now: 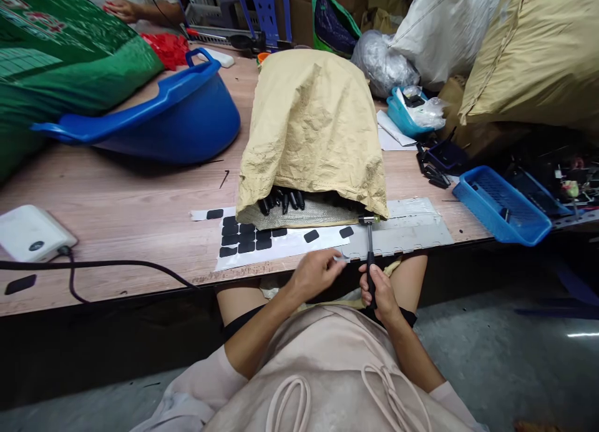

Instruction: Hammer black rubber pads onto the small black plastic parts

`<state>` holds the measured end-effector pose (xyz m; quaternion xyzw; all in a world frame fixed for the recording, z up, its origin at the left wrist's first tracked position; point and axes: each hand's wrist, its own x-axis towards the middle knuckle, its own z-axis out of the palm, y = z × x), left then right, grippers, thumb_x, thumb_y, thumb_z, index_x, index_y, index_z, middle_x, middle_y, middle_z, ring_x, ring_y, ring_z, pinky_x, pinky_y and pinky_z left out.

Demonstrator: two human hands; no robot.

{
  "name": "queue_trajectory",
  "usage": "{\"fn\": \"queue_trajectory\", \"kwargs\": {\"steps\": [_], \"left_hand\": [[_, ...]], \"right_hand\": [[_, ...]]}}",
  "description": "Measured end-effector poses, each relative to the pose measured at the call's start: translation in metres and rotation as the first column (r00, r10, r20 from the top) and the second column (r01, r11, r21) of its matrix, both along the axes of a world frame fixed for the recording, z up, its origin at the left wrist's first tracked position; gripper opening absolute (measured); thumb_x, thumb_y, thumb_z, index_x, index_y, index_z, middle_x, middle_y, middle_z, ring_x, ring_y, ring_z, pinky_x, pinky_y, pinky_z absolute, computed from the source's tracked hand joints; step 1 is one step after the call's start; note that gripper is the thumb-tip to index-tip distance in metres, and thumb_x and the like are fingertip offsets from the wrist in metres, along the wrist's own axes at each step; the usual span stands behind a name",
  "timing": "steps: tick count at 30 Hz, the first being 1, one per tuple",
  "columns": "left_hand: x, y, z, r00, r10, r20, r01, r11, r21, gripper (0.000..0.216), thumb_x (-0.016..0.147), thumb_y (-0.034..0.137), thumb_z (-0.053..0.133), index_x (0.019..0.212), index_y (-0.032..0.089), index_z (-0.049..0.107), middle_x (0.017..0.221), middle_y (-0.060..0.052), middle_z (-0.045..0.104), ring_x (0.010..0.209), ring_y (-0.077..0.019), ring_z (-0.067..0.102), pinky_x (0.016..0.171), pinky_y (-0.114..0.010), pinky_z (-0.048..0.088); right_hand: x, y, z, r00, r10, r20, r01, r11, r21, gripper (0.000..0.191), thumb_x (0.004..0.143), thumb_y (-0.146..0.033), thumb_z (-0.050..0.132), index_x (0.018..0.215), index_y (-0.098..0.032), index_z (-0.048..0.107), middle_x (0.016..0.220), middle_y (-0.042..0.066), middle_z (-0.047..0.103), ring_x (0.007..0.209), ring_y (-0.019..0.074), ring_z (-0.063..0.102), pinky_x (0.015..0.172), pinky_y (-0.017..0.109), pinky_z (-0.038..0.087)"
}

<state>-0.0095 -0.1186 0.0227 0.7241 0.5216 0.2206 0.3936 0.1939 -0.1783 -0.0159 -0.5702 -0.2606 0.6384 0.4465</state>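
Observation:
My right hand (380, 289) is wrapped around the black handle of a small hammer (370, 248), whose metal head is at the mouth of a tan woven sack (318, 132). My left hand (318, 274) is closed in a pinch at the table's front edge, with a small translucent bit (343, 258) at its fingertips; I cannot tell what it is. Several black pen-like pieces (285, 201) show inside the sack's opening. In front of the sack lies a white sheet (294, 248) with several black rounded stickers (246, 237). Right of it is a grey plate (416, 223).
A blue basin (187, 117) and a white box with a cable (35, 232) stand on the wooden table at left. To the right are a blue basket (501, 204), a small turquoise basket (407, 117) and large sacks. Another person's hand (121, 10) shows at the far left.

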Motion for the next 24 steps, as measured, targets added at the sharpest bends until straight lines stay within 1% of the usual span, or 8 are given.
{"fn": "queue_trajectory", "kwargs": {"steps": [2,4,7,9,11,15,21,24], "left_hand": [[-0.01,0.027,0.011,0.964,0.258,-0.07,-0.249,0.961,0.116,0.023,0.093,0.036,0.062,0.107,0.022,0.072,0.079,-0.001,0.071,0.071,-0.0167,0.065,0.068,-0.027,0.046],[-0.02,0.055,0.015,0.865,0.473,-0.169,-0.435,0.873,0.222,0.023,0.091,0.036,0.065,0.107,0.022,0.071,0.089,-0.003,0.072,0.082,-0.0198,0.067,0.071,-0.028,0.046],[-0.029,0.089,0.016,0.711,0.65,-0.268,-0.579,0.757,0.302,0.027,0.088,0.041,0.069,0.108,0.023,0.07,0.107,-0.007,0.071,0.098,-0.026,0.068,0.075,-0.032,0.047],[-0.03,0.102,0.015,0.66,0.684,-0.31,-0.61,0.729,0.31,0.031,0.087,0.046,0.071,0.107,0.023,0.069,0.114,-0.01,0.07,0.102,-0.0292,0.067,0.076,-0.034,0.048],[-0.029,0.109,0.014,0.642,0.689,-0.337,-0.62,0.725,0.299,0.034,0.084,0.049,0.073,0.106,0.023,0.068,0.116,-0.011,0.069,0.103,-0.0306,0.067,0.077,-0.035,0.048],[-0.029,0.109,0.014,0.636,0.703,-0.32,-0.65,0.711,0.27,0.035,0.082,0.047,0.074,0.107,0.024,0.066,0.115,-0.01,0.069,0.103,-0.0309,0.067,0.079,-0.037,0.049],[-0.039,0.103,0.011,0.642,0.708,-0.293,-0.657,0.705,0.266,0.032,0.083,0.032,0.067,0.113,0.021,0.07,0.119,-0.013,0.069,0.107,-0.0327,0.066,0.084,-0.04,0.051],[-0.04,0.104,0.009,0.644,0.709,-0.286,-0.658,0.705,0.265,0.032,0.083,0.033,0.066,0.111,0.02,0.073,0.119,-0.014,0.069,0.107,-0.0334,0.067,0.084,-0.041,0.052]], "right_hand": [[0.0,0.0,-0.001,1.0,-0.002,0.003,0.002,1.0,0.009,0.057,0.079,-0.075,0.067,0.096,-0.022,0.057,0.058,-0.01,0.046,0.036,0.005,0.033,0.033,0.017,0.027],[-0.001,0.0,-0.001,1.0,-0.005,0.005,0.005,1.0,0.016,0.056,0.079,-0.075,0.067,0.095,-0.022,0.057,0.058,-0.01,0.047,0.036,0.0052,0.033,0.033,0.018,0.026],[-0.001,0.0,-0.002,1.0,-0.008,0.001,0.008,1.0,0.014,0.056,0.078,-0.074,0.068,0.094,-0.022,0.057,0.058,-0.01,0.047,0.036,0.0049,0.032,0.033,0.018,0.026],[-0.001,0.0,-0.003,1.0,-0.012,-0.001,0.012,1.0,0.013,0.056,0.078,-0.074,0.068,0.094,-0.022,0.057,0.058,-0.01,0.047,0.036,0.0048,0.032,0.033,0.017,0.025],[-0.001,0.0,-0.003,1.0,-0.014,0.0,0.014,1.0,0.013,0.056,0.078,-0.074,0.067,0.095,-0.022,0.057,0.058,-0.01,0.046,0.036,0.0049,0.032,0.033,0.018,0.025],[-0.001,0.0,-0.004,1.0,-0.005,-0.003,0.005,1.0,0.01,0.056,0.078,-0.074,0.067,0.095,-0.022,0.056,0.058,-0.01,0.046,0.036,0.0052,0.032,0.033,0.018,0.026],[-0.003,0.0,-0.005,1.0,-0.019,-0.016,0.02,0.999,0.031,0.056,0.078,-0.074,0.068,0.094,-0.022,0.057,0.057,-0.01,0.046,0.036,0.005,0.032,0.033,0.018,0.027],[-0.003,-0.001,-0.005,0.999,-0.024,-0.025,0.025,0.999,0.033,0.055,0.079,-0.073,0.068,0.094,-0.022,0.057,0.057,-0.01,0.046,0.036,0.0052,0.032,0.033,0.018,0.028]]}}
